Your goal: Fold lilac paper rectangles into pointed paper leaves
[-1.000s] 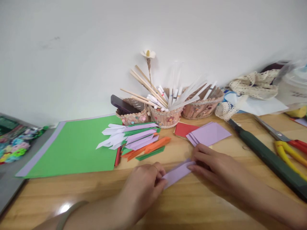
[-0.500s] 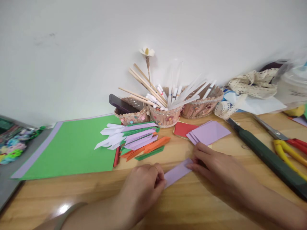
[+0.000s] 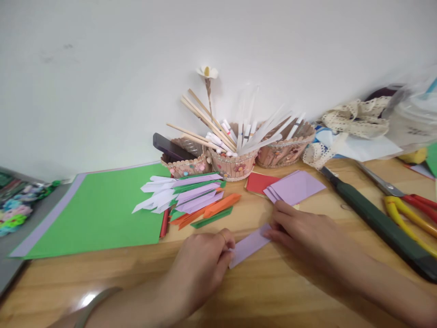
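Between my hands, just above or on the wooden table, is a narrow strip of lilac paper [image 3: 250,246], slanting up to the right. My left hand [image 3: 208,264] pinches its lower left end, fingers curled. At the upper right end, my right hand [image 3: 293,228] grips it with thumb and fingers. Beyond my right hand lies a small fanned stack of lilac paper [image 3: 297,187], partly over red paper [image 3: 260,183]. Folded paper pieces [image 3: 191,196] in white, lilac, green and orange lie in a pile past my left hand.
Green sheets [image 3: 102,209] lie at left. Decorated baskets [image 3: 234,166] with sticks, markers and clear glue sticks stand by the wall. On the right are a dark green long-handled tool [image 3: 378,223], scissors [image 3: 389,187], yellow-handled tool [image 3: 396,214] and lace ribbon [image 3: 358,118].
The whole view has shifted slightly, so things sit a little further left. Both hands keep their hold on the lilac strip, almost unmoved.
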The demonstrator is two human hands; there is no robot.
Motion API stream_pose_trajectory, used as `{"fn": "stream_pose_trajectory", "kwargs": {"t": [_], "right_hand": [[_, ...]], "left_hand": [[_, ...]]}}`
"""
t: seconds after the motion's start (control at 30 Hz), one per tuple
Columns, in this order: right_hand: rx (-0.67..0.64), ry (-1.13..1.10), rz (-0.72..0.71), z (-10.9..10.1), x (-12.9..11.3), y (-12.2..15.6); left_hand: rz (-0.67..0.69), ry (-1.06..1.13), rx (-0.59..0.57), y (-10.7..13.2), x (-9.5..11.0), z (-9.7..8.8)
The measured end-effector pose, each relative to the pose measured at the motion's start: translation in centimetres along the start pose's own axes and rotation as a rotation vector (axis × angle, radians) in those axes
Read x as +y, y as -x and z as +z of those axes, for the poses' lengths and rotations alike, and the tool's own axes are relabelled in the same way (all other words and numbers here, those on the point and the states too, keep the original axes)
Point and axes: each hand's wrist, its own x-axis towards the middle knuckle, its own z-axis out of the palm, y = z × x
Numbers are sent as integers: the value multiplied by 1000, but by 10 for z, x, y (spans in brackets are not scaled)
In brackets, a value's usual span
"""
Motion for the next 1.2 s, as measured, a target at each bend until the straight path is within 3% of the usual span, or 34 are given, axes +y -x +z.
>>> {"fn": "stream_pose_trajectory", "kwargs": {"t": [0.2,0.4,0.63,0.7,0.87,0.97,1.2], "right_hand": [[-17,9,9,0,1,0],[-18,-18,64,2,2,4],[151,33,-15,7,1,7],[182,45,-93,2,0,8],[284,62,-431,-14,-11,13],[348,63,-588,-10,-23,21],[312,73,-613,9,-33,31]], "left_hand": [[158,-123,28,1,-1,2],[212,-423,-3,3,-2,5],[341,-779,-121,11,2,6],[430,-837,-37,14,1,11],[602,-955,340,24,-3,27],[628,-1022,386,26,-3,32],[620,-1009,451,28,-5,34]]}}
